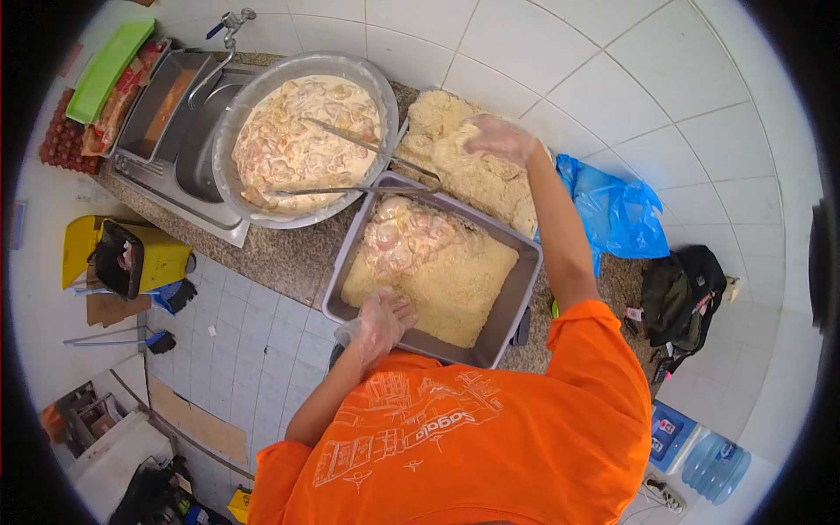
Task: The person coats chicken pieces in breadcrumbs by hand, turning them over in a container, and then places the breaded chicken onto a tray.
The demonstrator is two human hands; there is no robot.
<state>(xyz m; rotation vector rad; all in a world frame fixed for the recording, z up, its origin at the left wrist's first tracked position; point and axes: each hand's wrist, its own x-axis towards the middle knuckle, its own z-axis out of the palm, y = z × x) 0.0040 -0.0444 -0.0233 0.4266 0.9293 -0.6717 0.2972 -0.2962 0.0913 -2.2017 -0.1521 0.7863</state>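
Note:
My left hand [383,322], in a clear plastic glove, rests inside the near left edge of a grey rectangular tub [331,296]. Its fingers are stretched out over pale breading crumbs [455,284]. Raw chicken pieces [407,238] lie on the crumbs at the tub's far left. Farther off to the right, my right hand [503,142] is over a heap of breaded chicken pieces [437,131], gloved and dusted with crumbs. Its fingers appear extended against the heap; their undersides are hidden.
A big round basin [224,175] of chicken in creamy batter [306,140] has metal tongs [350,189] across its rim. Left of it are a sink [194,166] and a green tray [109,70]. A blue plastic bag [617,210] and a black backpack [687,293] sit at right.

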